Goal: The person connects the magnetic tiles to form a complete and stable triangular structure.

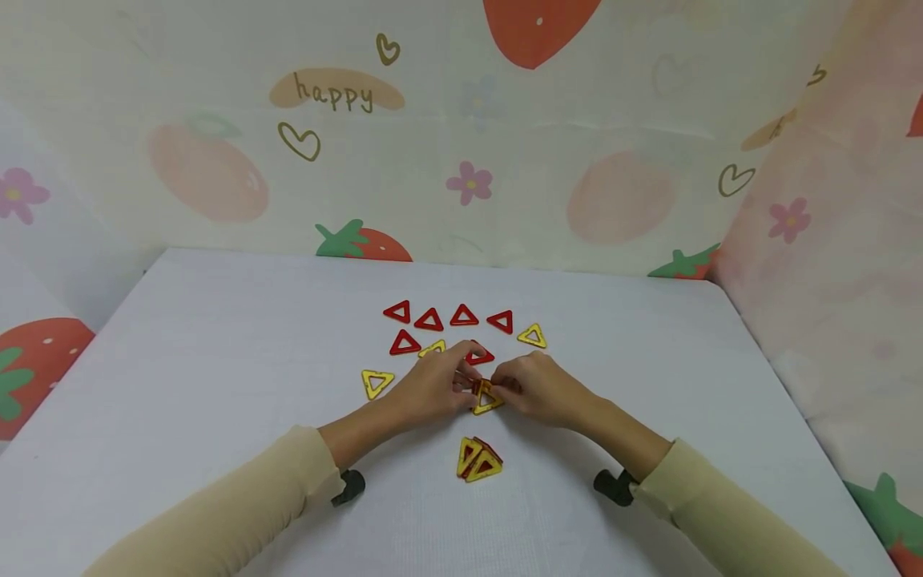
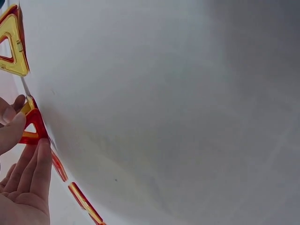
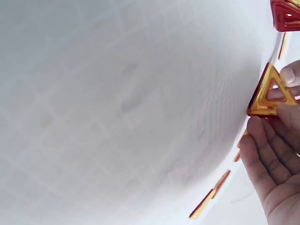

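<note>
A small build of red and yellow triangular tiles (image 1: 489, 407) sits between the two hands, over the middle of the white table (image 1: 216, 361); its yellow, open-centred face shows in the head view, and a red face shows in the left wrist view. The left hand (image 1: 436, 383) pinches it from its side, thumb on the red face and fingertips at the lower edge; the right hand (image 1: 541, 389) pinches it from the other side, thumb against the yellow face and fingertips close under the base. Whether the build touches the table cannot be told. Nearer the person, well apart from both hands, stands a finished-looking cluster (image 1: 476, 466) of yellow and red triangles leaning together. Beyond the hands, loose tiles lie flat: four red triangles (image 1: 464, 323) in a far row with a yellow triangle (image 1: 532, 344) at its right end, and nearer, another red one, a yellow one partly behind the left hand, and a red one partly hidden by its fingers. One more yellow tile (image 1: 368, 381) lies left of these, near the left forearm. Beige sleeves (image 1: 238, 497) cover both forearms, with dark wrist cameras (image 1: 349, 486) below the cuffs. Behind the table hangs a pale backdrop (image 1: 505, 232) printed with strawberries, flowers, hearts and "happy".
</note>
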Demonstrator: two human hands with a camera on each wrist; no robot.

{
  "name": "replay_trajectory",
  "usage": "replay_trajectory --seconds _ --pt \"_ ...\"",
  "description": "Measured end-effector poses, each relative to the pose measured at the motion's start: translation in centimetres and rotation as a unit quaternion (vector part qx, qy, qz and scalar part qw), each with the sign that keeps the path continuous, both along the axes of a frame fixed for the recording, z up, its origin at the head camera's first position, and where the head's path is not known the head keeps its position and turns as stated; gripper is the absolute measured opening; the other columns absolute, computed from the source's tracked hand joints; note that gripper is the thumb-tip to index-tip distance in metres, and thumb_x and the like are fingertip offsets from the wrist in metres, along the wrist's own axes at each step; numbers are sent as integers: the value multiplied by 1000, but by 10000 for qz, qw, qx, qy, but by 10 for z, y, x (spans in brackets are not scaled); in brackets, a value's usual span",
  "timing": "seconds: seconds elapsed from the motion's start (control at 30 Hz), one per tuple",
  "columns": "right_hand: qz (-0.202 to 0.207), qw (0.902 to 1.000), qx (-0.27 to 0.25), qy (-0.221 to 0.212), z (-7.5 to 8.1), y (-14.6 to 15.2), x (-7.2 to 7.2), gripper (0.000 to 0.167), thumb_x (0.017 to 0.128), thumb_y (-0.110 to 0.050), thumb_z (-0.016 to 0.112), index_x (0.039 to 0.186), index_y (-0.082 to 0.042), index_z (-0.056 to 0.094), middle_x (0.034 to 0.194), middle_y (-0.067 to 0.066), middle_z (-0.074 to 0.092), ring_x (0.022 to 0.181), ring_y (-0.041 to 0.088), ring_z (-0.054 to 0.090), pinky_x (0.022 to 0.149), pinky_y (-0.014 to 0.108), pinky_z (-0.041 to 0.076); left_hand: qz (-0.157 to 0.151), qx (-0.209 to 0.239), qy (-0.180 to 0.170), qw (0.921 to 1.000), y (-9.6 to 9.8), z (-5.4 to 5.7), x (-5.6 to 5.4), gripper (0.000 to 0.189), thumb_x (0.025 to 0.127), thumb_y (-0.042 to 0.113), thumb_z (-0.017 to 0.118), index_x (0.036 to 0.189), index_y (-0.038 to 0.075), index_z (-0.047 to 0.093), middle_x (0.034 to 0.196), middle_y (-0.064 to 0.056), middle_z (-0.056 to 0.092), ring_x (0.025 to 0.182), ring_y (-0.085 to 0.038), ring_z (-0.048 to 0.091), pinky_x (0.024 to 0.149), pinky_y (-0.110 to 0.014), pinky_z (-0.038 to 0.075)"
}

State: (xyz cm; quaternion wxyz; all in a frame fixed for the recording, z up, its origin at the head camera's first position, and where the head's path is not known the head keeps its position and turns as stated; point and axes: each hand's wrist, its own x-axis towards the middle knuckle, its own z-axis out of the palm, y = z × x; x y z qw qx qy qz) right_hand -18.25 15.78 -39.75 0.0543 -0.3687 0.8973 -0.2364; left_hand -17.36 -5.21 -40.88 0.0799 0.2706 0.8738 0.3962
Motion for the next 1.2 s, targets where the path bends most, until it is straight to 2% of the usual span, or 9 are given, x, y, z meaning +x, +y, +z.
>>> replay_trajectory --seconds 0.3,0.73,0.9,1.0,1.2 --pt "-4 9999 -62 -80 -3 -1 0 8 91 -8 71 97 -4 75 85 -2 72 75 5 60 70 21 53 0 63 -41 10000 -2 -1 0 57 85 6 78 134 6 50 103 -8 71 94 -19 71 83 -30 57" --pt "110 9988 -118 -454 2 4 -5 12 91 -9 69 100 -5 76 85 -5 72 74 3 61 70 22 54 -17 -129 -52 9999 -2 1 -3 51 87 6 76 132 8 53 100 -4 71 89 -12 70 83 -27 56" --pt "-183 9994 -42 -299 3 4 -7 17 89 -4 65 104 -2 74 86 -3 70 75 7 58 69 23 53 91 -184 165 9997 -4 3 -5 46 87 3 74 129 8 57 95 -3 73 86 -13 69 81 -28 57" --pt "-360 9993 40 -58 1 2 -7 20 90 -5 68 110 -1 72 93 2 70 80 12 60 73 26 53 121 -202 321 9992 -5 3 -6 44 87 2 74 127 8 58 92 -3 74 85 -14 69 81 -30 57" --pt "-99 9998 145 32 -1 -1 -4 34 88 -7 74 121 -7 69 109 4 67 89 17 62 77 25 53 306 -405 454 9977 -3 2 -8 40 87 4 74 125 9 60 86 0 71 79 -11 65 77 -26 55"
